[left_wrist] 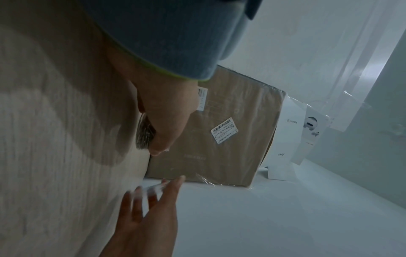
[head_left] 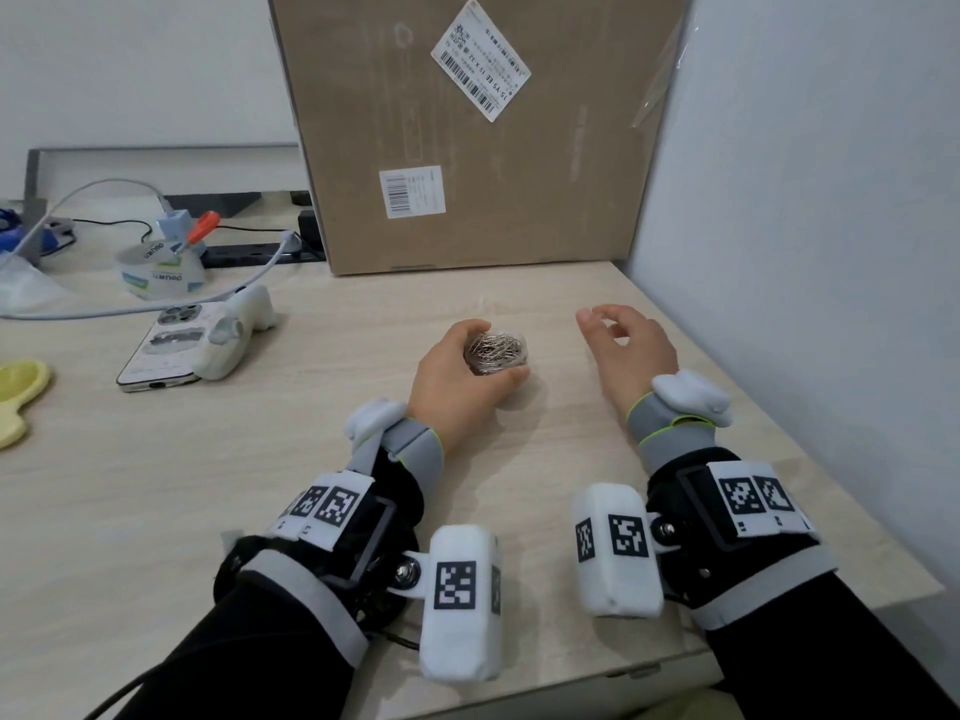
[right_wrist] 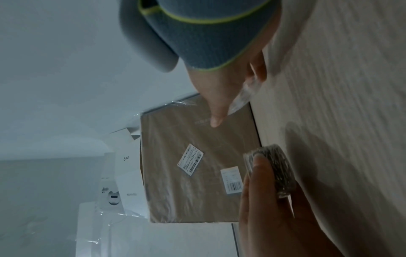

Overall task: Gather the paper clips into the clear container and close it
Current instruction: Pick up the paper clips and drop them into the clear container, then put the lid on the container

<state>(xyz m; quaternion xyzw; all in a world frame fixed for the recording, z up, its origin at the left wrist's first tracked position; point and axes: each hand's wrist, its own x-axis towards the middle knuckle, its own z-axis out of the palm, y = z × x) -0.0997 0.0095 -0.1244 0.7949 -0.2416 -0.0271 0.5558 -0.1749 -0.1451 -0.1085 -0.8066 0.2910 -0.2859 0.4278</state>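
Note:
On the light wooden table (head_left: 260, 459) stands a small round clear container (head_left: 496, 353), filled with several silver paper clips and open at the top. My left hand (head_left: 457, 374) grips it from the left, fingers and thumb curled round its wall. The left wrist view shows the container (left_wrist: 145, 137) beside the thumb. To its right, my right hand (head_left: 618, 340) hovers just above the table with its fingers curled. It pinches a clear lid (right_wrist: 243, 94), which also shows between its fingers in the left wrist view (left_wrist: 157, 187). Lid and container are apart.
A big cardboard box (head_left: 467, 132) stands right behind the hands. A white wall (head_left: 805, 252) runs along the table's right edge. At the left lie a phone (head_left: 166, 350), tape rolls (head_left: 156, 272), cables and a yellow object (head_left: 15, 402).

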